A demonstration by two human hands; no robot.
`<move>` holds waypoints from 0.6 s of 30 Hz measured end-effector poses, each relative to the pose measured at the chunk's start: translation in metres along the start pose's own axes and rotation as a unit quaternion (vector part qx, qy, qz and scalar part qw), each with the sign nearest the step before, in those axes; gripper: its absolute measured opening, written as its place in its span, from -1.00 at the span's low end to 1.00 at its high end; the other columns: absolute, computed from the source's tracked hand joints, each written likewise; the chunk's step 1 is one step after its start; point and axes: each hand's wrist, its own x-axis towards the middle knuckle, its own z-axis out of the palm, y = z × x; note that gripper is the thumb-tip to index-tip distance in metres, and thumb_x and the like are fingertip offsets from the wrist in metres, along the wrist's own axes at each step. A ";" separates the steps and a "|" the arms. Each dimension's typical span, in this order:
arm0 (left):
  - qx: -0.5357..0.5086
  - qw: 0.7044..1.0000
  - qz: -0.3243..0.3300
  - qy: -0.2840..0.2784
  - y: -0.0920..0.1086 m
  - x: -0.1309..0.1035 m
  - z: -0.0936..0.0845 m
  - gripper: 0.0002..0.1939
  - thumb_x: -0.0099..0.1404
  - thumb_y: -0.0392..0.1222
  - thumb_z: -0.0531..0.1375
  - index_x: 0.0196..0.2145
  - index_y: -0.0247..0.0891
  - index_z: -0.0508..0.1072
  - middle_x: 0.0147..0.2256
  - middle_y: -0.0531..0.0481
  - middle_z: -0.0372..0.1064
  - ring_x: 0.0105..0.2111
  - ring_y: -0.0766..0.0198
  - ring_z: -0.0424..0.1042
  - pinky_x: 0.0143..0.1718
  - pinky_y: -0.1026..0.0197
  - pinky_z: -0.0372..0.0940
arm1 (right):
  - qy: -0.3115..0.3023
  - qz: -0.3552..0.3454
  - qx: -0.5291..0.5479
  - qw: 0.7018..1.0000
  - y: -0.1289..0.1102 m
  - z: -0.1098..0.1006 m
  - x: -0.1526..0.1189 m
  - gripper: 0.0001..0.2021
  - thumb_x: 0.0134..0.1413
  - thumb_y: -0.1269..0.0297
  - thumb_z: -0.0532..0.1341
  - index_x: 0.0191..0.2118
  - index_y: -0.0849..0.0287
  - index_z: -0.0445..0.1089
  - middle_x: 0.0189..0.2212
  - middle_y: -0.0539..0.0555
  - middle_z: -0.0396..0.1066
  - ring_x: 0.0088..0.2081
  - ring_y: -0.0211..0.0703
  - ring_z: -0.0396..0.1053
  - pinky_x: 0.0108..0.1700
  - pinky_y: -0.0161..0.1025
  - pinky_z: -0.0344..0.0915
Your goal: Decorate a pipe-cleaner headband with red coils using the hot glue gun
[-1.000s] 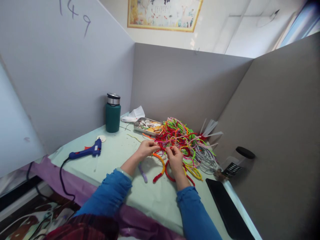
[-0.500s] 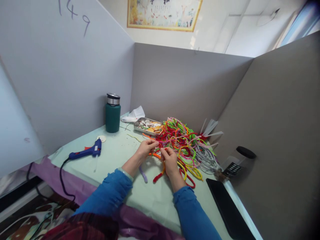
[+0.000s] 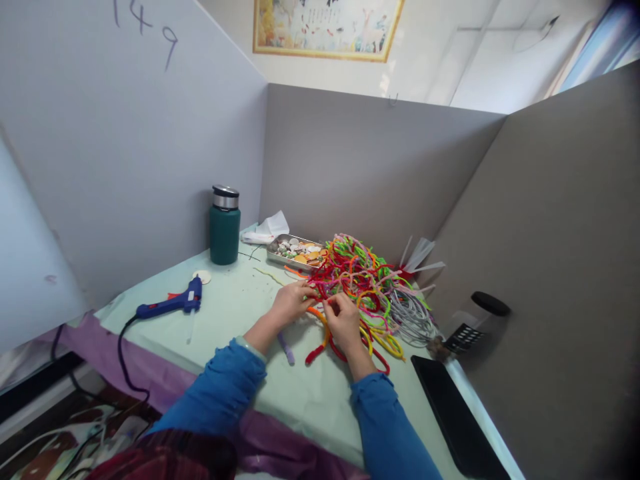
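My left hand [image 3: 293,301] is closed in a pinch at the near left side of a heap of coloured fuzzy stems [image 3: 353,267]. Close beside it, my right hand [image 3: 343,319] pinches too, with a red stem seeming to run between the two sets of fingertips. What exactly the fingers hold is too small to make out. An orange stem with a red tip [image 3: 315,354] curves out below the hands. A short purple stem [image 3: 287,349] lies under my left wrist.
A blue glue gun [image 3: 173,303] with its cord lies at the left, near a green bottle [image 3: 225,227]. Behind the hands sits a metal tray [image 3: 295,252] of small pieces. A black flat object [image 3: 450,413] and a lidded clear container [image 3: 477,320] are at the right.
My right hand has shifted slightly to the right, and its fingers have turned a little. My left hand's fingers have curled inward. The view has moved slightly.
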 end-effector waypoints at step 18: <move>-0.259 0.960 -0.109 -0.014 0.000 0.007 0.001 -0.76 0.04 -0.05 0.23 -0.52 -0.33 0.50 -0.61 0.06 0.30 -0.58 0.39 0.19 -0.53 0.34 0.07 | 0.055 0.189 0.254 0.947 0.008 0.005 0.003 -0.74 -0.02 0.12 0.17 -0.55 0.13 0.18 -0.66 -0.14 0.10 -0.57 -0.30 0.04 -0.48 -0.33 0.05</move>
